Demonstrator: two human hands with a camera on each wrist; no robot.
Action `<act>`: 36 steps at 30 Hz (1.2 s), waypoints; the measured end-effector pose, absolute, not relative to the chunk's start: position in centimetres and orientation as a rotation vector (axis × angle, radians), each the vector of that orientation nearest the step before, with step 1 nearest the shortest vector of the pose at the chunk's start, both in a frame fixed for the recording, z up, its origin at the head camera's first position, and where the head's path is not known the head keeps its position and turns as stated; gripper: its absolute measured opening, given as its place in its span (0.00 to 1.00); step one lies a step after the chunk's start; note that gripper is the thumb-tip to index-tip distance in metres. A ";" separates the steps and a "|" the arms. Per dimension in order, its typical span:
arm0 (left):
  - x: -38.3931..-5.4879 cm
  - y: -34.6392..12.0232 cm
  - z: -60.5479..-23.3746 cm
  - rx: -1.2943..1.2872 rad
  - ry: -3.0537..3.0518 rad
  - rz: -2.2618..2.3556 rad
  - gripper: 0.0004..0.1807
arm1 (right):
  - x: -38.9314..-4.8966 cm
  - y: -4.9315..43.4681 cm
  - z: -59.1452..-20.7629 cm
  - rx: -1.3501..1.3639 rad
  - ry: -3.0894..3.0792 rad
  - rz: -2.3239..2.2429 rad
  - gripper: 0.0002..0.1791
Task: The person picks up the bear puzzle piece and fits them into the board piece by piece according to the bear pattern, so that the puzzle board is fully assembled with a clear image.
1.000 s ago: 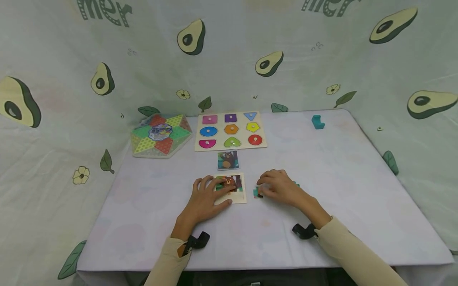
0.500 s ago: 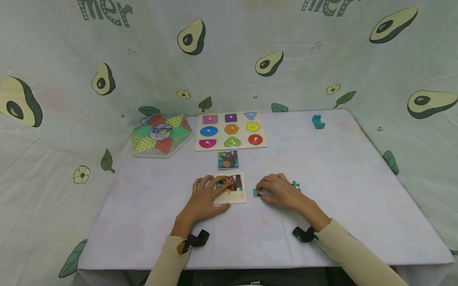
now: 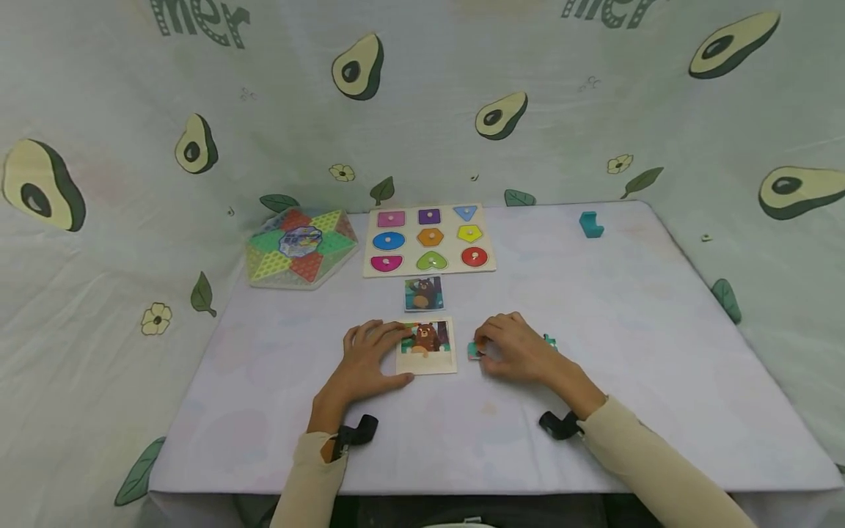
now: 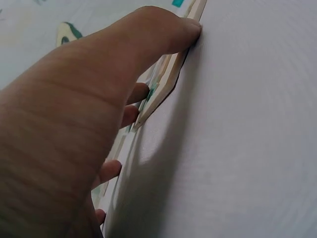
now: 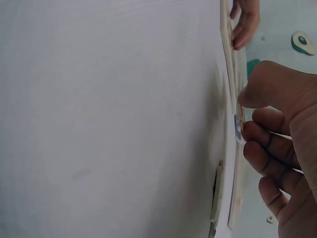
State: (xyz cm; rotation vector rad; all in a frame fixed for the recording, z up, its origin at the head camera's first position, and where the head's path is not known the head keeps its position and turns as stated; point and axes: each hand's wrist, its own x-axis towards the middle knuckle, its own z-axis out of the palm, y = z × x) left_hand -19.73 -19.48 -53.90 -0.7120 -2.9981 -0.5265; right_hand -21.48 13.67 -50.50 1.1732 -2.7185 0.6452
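I see a staged play table [image 3: 660, 352]: avocado-print cloth [image 3: 198, 88] walls it on 3 sides, with children's puzzles [image 3: 429, 240] laid out.

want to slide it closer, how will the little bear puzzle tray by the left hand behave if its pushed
The bear puzzle tray looks thin, flat and stiff, so it should probably slide as one piece rather than bend or tip. It seems light, since the left hand steadies its edge. On the smooth table it may skid easily, and loose pieces could shift.

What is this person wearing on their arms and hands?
Both hands, left hand and right hand, are bare, with no gloves or rings visible. Long cream sleeves cover both arms, and a small black wrist-mounted device sits at each wrist.
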 end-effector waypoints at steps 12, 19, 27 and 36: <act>-20.3 -19.2 -53.1 -0.732 -2.997 -0.539 0.43 | -22.2 11.8 -48.8 1.216 -2.678 0.746 0.12; -19.9 -19.3 -53.3 -0.718 -2.992 -0.524 0.43 | -21.9 9.9 -49.2 1.231 -2.666 0.746 0.14; -18.7 -19.3 -53.9 -0.709 -3.022 -0.532 0.43 | -20.7 8.7 -49.2 1.234 -2.671 0.736 0.15; -19.0 -19.2 -53.5 -0.715 -3.011 -0.520 0.43 | -20.9 8.0 -48.8 1.240 -2.687 0.746 0.13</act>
